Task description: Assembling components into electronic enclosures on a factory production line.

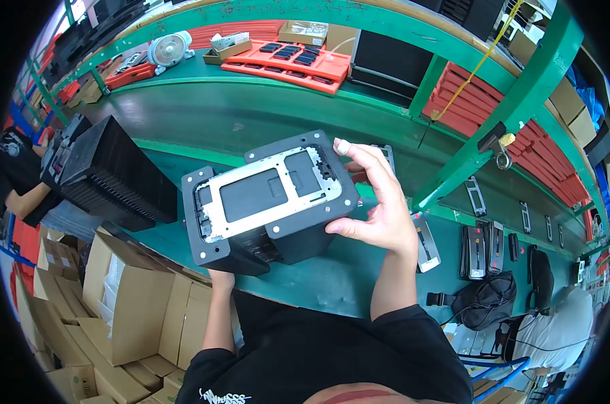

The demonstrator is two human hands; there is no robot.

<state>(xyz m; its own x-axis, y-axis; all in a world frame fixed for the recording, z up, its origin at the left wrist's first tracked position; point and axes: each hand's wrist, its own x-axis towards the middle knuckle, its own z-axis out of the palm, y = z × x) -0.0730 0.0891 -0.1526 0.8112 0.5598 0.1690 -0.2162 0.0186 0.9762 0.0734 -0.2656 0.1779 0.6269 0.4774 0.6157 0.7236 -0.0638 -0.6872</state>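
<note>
A green worktop [251, 114] carries orange trays [288, 64], a small white fan [169, 48] and a black tray stack [120, 176]. Cardboard boxes [126, 296] sit lower left; a black bag [486, 296] lies right.

Landmark: black jig block [271, 202], held up over the green bench [251, 121]. Left of the block, a tall stack of black trays [116, 175] blocks that side, close by. Behind the block, the bench surface is open up to the orange trays [288, 60] and small fan [169, 48] at the far edge. Right of the block, the right hand [375, 202] takes the side, then a slanted green frame post [493, 128] cuts across. Further right, flat metal parts [480, 242] lie scattered. Below-left of the block, cardboard boxes [130, 296] crowd the floor; left hand hidden under the block.
</note>
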